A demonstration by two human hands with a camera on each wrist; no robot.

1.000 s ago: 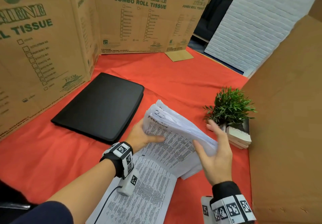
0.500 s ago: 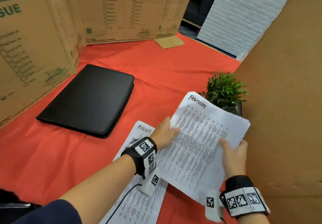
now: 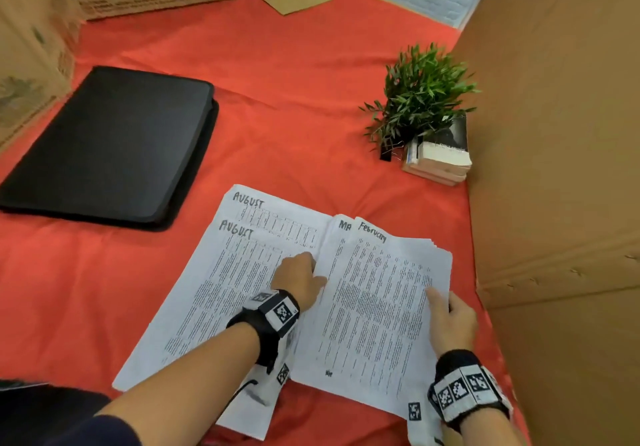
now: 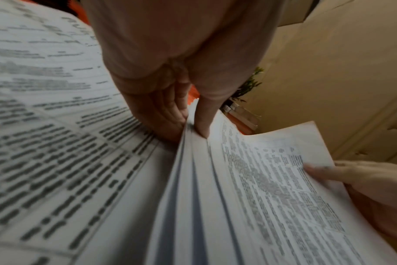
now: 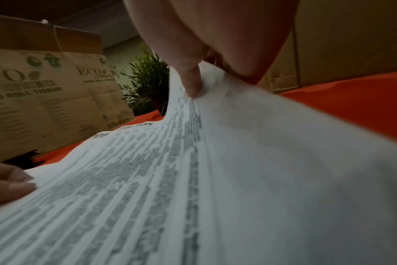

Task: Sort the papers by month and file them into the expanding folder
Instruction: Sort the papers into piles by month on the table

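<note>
Both grips are pinching the unsorted stack: left hand its inner edge, right hand the outer. Sheets thin, floppy, slippery; we're thinking hold by edges.

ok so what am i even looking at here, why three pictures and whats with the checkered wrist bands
No machine here: a person sorts papers by hand. The big picture comes from a head camera; the other two come from cameras strapped on the wrists, in those checkered bands. On the red tablecloth lie a closed black folder, two sheets headed August, a small plant and some books. The left hand pinches one edge of the paper stack, topped by a February sheet; the right hand grips the other.
</note>
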